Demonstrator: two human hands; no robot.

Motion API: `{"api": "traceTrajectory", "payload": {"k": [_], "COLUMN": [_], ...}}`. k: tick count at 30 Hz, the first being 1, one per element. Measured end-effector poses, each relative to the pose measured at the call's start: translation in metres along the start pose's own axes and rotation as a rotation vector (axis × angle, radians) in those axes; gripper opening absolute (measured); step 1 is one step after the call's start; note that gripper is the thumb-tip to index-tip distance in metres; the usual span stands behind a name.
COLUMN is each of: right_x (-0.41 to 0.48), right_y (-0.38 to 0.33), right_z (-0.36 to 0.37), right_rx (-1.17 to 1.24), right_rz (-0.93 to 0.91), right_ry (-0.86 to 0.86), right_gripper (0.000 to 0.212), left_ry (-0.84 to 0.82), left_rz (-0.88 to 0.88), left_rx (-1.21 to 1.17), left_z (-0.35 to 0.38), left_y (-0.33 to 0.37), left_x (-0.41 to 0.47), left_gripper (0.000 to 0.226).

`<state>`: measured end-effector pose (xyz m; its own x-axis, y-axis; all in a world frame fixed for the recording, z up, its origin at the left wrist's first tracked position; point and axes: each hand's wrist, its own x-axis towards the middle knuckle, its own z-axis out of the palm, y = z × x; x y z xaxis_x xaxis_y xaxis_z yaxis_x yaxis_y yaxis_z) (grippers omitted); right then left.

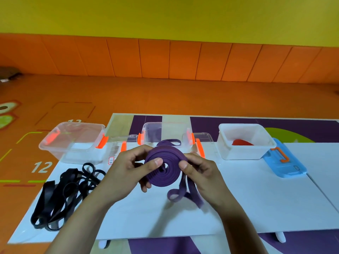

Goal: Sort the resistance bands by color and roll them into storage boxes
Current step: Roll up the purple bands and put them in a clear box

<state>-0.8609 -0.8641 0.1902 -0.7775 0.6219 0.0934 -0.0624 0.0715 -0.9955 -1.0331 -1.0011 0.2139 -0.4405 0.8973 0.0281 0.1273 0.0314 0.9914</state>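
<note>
So we've got the purple roll (164,166) held up above the desk (266,208), flat face toward us, wound into a fairly tight spiral with a small hole in the middle. Our left hand (128,167) grips the roll's left side, thumb on top near the hole and fingers curled underneath. Our right hand (200,173) pinches the roll's right edge, thumb on the outer wrap. The hands sit on either side of the roll, both closed round it.

The loose tail (183,193) of the same band hangs below the roll's right side, under our right hand, and loops down toward the desk. It's a bit blurry there, so we can't tell whether it touches.

Left of the roll and well apart from it, a tangle of black bands (62,195) lies on the desk. Right behind the roll is a clear box (154,131) with orange latches, and another purple band (168,143) shows at its near edge. Further left of the roll stands a second clear box (77,154). Off to the roll's right, a white box (242,153) has something red (242,142) in it, with a blue lid (284,162) just beside.
</note>
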Motion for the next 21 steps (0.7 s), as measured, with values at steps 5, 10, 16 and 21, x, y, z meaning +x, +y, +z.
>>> {"api": "traceTrajectory", "payload": {"k": [5, 10, 16, 21], "right_x": [0.002, 0.008, 0.011, 0.011], "right_y": [0.000, -0.005, -0.006, -0.006], "right_z": [0.007, 0.009, 0.015, 0.018], "right_rx": [0.059, 0.064, 0.183, 0.186], "right_rz": [-0.014, -0.031, -0.021, -0.027], "right_ry": [-0.039, 0.026, 0.012, 0.088], "right_gripper": [0.028, 0.015, 0.024, 0.028], "left_ry": [0.054, 0.112, 0.168, 0.147], "left_rz": [0.083, 0.088, 0.088, 0.031], "left_rx": [0.061, 0.063, 0.009, -0.089], "left_z": [-0.005, -0.009, -0.004, 0.009], "left_y": [0.005, 0.009, 0.013, 0.010], "left_x": [-0.001, -0.002, -0.003, -0.002], "left_gripper": [0.011, 0.011, 0.019, 0.022]}}
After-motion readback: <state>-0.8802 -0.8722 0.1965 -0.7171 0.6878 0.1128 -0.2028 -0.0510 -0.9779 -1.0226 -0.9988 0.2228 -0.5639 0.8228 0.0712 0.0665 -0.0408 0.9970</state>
